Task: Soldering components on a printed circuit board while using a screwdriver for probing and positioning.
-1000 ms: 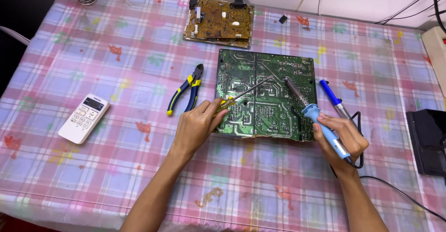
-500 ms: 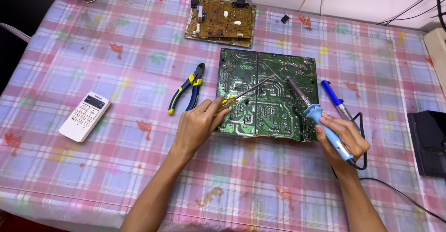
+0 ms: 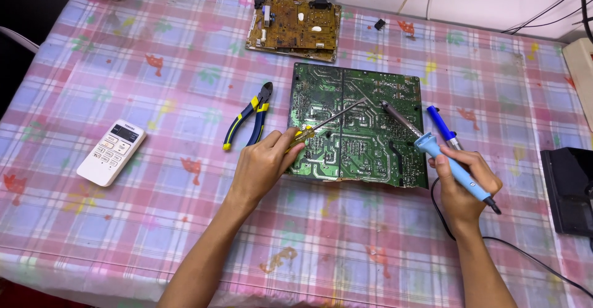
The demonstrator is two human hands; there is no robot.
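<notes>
A green circuit board (image 3: 346,92) lies solder side up in the middle of the table. My left hand (image 3: 262,167) grips a yellow-handled screwdriver (image 3: 326,123), whose shaft reaches up and right across the board. A light blue soldering iron (image 3: 446,163) is held in my right hand (image 3: 462,184), its metal tip resting over the board's right part near the screwdriver's tip. The iron's black cord (image 3: 525,252) trails off to the lower right.
Blue-and-yellow pliers (image 3: 250,116) lie left of the board. A white remote control (image 3: 112,152) sits further left. A brown circuit board (image 3: 293,27) lies at the back. A dark blue tool (image 3: 443,125) rests beside the green board, and a black box (image 3: 571,187) sits at the right edge.
Both hands and their tools stay almost still over the board; the view has shifted only slightly.
</notes>
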